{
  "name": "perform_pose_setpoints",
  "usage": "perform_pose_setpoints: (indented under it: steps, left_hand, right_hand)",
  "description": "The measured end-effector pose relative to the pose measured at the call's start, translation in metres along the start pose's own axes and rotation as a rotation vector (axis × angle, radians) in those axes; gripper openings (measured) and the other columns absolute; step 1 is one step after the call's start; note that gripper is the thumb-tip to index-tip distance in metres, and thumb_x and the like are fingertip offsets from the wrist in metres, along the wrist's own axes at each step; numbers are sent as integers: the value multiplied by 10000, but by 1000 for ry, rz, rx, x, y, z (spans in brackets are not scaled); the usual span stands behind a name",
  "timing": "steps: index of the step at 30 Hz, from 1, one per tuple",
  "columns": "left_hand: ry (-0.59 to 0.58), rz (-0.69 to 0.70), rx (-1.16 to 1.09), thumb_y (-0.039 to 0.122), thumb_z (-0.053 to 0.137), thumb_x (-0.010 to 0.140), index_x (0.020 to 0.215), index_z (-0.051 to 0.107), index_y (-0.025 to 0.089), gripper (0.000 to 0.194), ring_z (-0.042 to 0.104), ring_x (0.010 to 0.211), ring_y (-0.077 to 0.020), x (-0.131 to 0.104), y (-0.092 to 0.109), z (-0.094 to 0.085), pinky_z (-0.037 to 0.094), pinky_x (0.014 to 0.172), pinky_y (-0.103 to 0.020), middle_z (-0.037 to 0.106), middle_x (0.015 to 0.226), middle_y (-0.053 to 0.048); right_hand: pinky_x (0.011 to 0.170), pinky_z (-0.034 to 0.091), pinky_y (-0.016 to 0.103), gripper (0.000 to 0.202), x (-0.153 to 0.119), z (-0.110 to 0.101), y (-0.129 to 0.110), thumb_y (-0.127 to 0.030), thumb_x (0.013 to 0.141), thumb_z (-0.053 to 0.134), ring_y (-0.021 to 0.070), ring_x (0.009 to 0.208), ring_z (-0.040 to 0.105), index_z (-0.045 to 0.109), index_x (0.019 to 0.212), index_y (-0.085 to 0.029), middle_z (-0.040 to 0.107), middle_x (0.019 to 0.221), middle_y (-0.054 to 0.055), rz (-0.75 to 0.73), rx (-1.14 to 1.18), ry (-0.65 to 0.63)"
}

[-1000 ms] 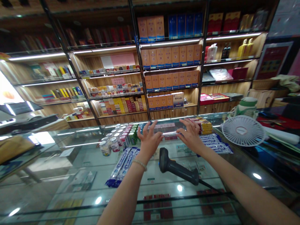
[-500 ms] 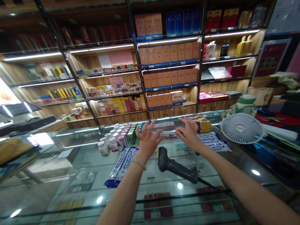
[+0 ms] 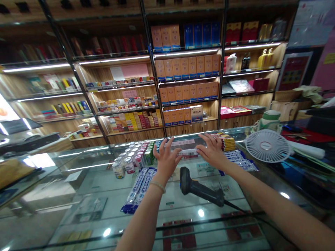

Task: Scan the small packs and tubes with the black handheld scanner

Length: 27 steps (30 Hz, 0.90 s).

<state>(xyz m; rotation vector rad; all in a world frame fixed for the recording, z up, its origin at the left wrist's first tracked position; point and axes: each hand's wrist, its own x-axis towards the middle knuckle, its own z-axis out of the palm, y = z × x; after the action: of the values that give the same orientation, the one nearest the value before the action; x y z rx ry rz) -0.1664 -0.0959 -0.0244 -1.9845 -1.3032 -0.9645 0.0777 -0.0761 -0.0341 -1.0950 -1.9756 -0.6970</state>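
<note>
Between my two hands is a slim white packet (image 3: 188, 152) with small dark printing on it, held level over the glass counter. My left hand (image 3: 166, 158) has its thumb at the packet's left end, the other fingers raised and apart. At the right end, the thumb and fingertips of my right hand (image 3: 212, 150) close on it. A black barcode scanner (image 3: 200, 190) lies on the glass just below the hands. Two blue-and-white long packs (image 3: 140, 188) lie beside my left forearm. More blue-and-white packs (image 3: 239, 161) are right of my right hand.
Several rows of small round containers (image 3: 131, 157) stand left of my hands. Yellow-and-red packs (image 3: 227, 141) are stacked behind my right hand. A white fan (image 3: 267, 146) stands at the right, near a green-and-white jug (image 3: 270, 120). Lit shelves of boxes (image 3: 188, 92) line the wall.
The camera view has shifted slightly, so the shelves appear lower. Both hands still hold the white packet in nearly the same place above the counter.
</note>
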Motion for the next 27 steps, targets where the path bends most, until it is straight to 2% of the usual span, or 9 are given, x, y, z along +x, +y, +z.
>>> perform_pose_setpoints:
  steps: [3, 6, 10, 14, 18, 21, 24, 27]
  left_hand:
    - [-3, -16, -20, 360, 774, 816, 1014, 731, 357, 203, 343, 1473, -348, 0, -1, 1, 38, 1211, -665, 467, 1578, -28]
    - [-14, -46, -37, 326, 790, 795, 1006, 724, 347, 222, 345, 1473, -350, 0, -1, 1, 46, 1210, -666, 455, 1585, -36]
    - [-26, -67, -47, 310, 790, 789, 1008, 717, 334, 232, 343, 1473, -356, -2, 0, -1, 60, 1205, -670, 434, 1599, -46]
    - [-31, -77, -58, 314, 771, 802, 1024, 708, 333, 231, 341, 1475, -355, -3, 0, -3, 64, 1204, -664, 429, 1602, -51]
    - [-19, -80, -78, 326, 763, 810, 1015, 707, 328, 212, 354, 1468, -356, -4, 0, -1, 65, 1204, -657, 441, 1594, -51]
    - [3, -74, -73, 328, 758, 815, 1017, 707, 326, 208, 364, 1461, -356, -4, -1, 1, 72, 1201, -653, 446, 1589, -54]
    - [25, -65, -66, 339, 765, 809, 1021, 703, 322, 221, 370, 1456, -359, -5, -3, 4, 91, 1193, -654, 454, 1582, -62]
    - [43, -56, -55, 343, 785, 794, 1019, 702, 319, 241, 381, 1447, -361, -6, -4, 5, 103, 1190, -650, 470, 1570, -68]
  right_hand:
    - [1213, 145, 548, 259, 4, -7, -4, -387, 995, 528, 295, 1470, 310, 703, 1168, -309, 466, 1541, 79, -6, -32, -34]
    - [1218, 147, 566, 425, 5, -25, -15, -433, 1000, 506, 321, 1512, 243, 577, 1388, -278, 383, 1603, 120, 1, -62, -70]
    - [1222, 113, 612, 574, -7, -53, -41, -540, 978, 514, 356, 1546, 153, 473, 1492, -289, 296, 1652, 131, -27, -63, -129]
    - [1224, 89, 633, 673, -32, -69, -68, -631, 940, 532, 362, 1551, 143, 434, 1518, -302, 251, 1674, 125, -33, -45, -199]
    - [1219, 88, 647, 773, -52, -70, -84, -725, 887, 541, 375, 1550, 146, 443, 1515, -283, 252, 1672, 146, -17, -40, -251]
    - [1218, 80, 654, 824, -58, -68, -92, -788, 829, 562, 383, 1550, 148, 504, 1468, -270, 253, 1670, 155, 24, -53, -290]
    - [1218, 80, 659, 781, -61, -64, -100, -780, 805, 603, 395, 1549, 145, 602, 1355, -225, 256, 1667, 166, 65, -64, -364]
    - [1212, 113, 656, 628, -66, -58, -108, -702, 818, 653, 395, 1543, 166, 672, 1190, -196, 280, 1657, 172, 112, -63, -424]
